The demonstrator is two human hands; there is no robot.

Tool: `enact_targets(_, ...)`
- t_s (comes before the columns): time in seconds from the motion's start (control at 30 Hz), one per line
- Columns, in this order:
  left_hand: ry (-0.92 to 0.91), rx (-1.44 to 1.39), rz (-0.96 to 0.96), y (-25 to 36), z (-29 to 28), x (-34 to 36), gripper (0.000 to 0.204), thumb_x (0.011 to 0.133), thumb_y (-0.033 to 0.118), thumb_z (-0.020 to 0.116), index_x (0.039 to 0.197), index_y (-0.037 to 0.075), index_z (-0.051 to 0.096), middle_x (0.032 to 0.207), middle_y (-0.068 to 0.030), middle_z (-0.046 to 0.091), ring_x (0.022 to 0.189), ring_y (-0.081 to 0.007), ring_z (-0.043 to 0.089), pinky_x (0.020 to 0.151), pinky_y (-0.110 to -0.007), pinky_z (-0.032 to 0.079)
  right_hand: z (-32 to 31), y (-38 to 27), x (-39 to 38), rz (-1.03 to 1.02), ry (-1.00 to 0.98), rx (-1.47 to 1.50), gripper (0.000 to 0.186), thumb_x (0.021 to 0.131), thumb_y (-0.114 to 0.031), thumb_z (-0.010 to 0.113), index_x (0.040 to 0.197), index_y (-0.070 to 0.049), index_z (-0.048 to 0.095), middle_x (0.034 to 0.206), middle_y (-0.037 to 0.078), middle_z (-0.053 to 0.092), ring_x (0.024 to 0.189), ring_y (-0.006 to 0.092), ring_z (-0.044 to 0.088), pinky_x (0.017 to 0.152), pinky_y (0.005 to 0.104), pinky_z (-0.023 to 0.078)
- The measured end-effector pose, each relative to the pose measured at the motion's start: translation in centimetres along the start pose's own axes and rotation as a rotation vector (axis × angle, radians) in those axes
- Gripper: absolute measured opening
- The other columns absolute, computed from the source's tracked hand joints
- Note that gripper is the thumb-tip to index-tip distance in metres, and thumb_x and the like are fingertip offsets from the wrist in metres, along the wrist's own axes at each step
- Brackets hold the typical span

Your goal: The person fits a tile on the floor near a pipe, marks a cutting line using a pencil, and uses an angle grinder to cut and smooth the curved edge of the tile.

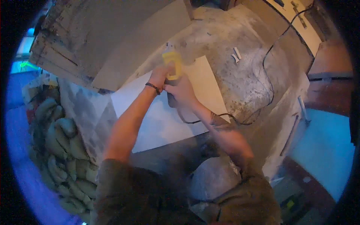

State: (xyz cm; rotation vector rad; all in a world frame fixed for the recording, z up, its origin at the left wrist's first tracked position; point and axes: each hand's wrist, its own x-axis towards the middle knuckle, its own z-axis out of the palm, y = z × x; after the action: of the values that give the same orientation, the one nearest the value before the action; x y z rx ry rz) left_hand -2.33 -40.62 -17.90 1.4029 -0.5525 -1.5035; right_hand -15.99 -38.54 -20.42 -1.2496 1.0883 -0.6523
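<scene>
A yellow and dark corded power tool, by its shape a jigsaw (173, 62), stands over the far edge of a white board (161, 123). My left hand (161, 76), with a dark band at its wrist, is closed around the near left side of the tool. Wrapped round its dark rear body is my right hand (182, 92). Both hands touch each other there, and the fingers are partly hidden. The board's far edge has a small notch right of the tool. Blur hides the blade and its contact with the board.
A black cord (263, 63) runs from the tool across the dusty surface to the upper right. Small white offcuts (236, 55) lie beyond the board. Large grey-brown panels (142, 41) lean at the far left. Filled greenish sacks (63, 146) are piled at my left.
</scene>
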Motion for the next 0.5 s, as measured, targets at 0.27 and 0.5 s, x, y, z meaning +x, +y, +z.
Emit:
enact_targets(0.27,-0.264,0.929,0.079,2.6,-2.9,1.8,0.060,0.091,0.049,0.056,0.126,0.001,0.054,0.124,-0.0158,0.059,0.113,-0.0280,0.058,0.096,-0.041,0.045,-9.4,-8.6,-0.4,0.091,0.083,-0.153,0.045,0.073,-0.022,0.078,0.107,-0.002,0.058,0.088,0.005,0.065,0.073,0.0145,0.063,0.065,0.0298,0.052)
enact_targets(0.5,0.443,1.545,-0.212,-8.8,-28.7,-13.0,0.070,0.084,0.060,0.057,0.123,0.001,0.058,0.120,-0.0226,0.061,0.115,-0.0380,0.055,0.099,-0.047,0.041,-15.6,-18.0,-4.6,0.065,-0.020,-0.054,0.038,0.076,-0.023,0.076,0.102,-0.003,0.057,0.081,0.006,0.063,0.064,0.0135,0.062,0.058,0.0285,0.052)
